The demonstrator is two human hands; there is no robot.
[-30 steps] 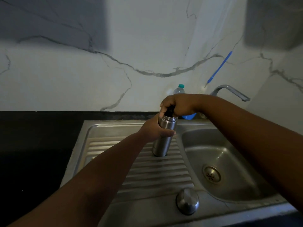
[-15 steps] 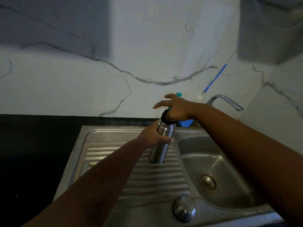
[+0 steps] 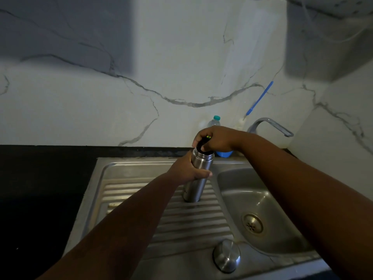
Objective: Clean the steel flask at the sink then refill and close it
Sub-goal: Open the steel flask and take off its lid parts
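The steel flask (image 3: pixel 196 178) stands upright on the ribbed drainboard (image 3: pixel 181 223) of the steel sink. My left hand (image 3: pixel 188 171) is wrapped around its body just below the shoulder. My right hand (image 3: pixel 214 140) is closed from above over the black stopper (image 3: pixel 202 145) at the flask's mouth; most of the stopper is hidden under the fingers. A domed steel outer cap (image 3: pixel 226 256) lies on the sink's front edge, apart from the flask.
The sink basin (image 3: pixel 258 199) with its drain (image 3: pixel 252 225) lies right of the drainboard. A tap (image 3: pixel 270 126) reaches over the basin's back. A clear plastic bottle (image 3: pixel 214 122), a blue object (image 3: pixel 224 153) and a blue-handled brush (image 3: pixel 259 100) stand against the marble wall. Black counter (image 3: pixel 40 188) on the left.
Half a second ago my right hand's fingers were spread above the stopper; now they are closed over it again. The flask and left hand have stayed in place.
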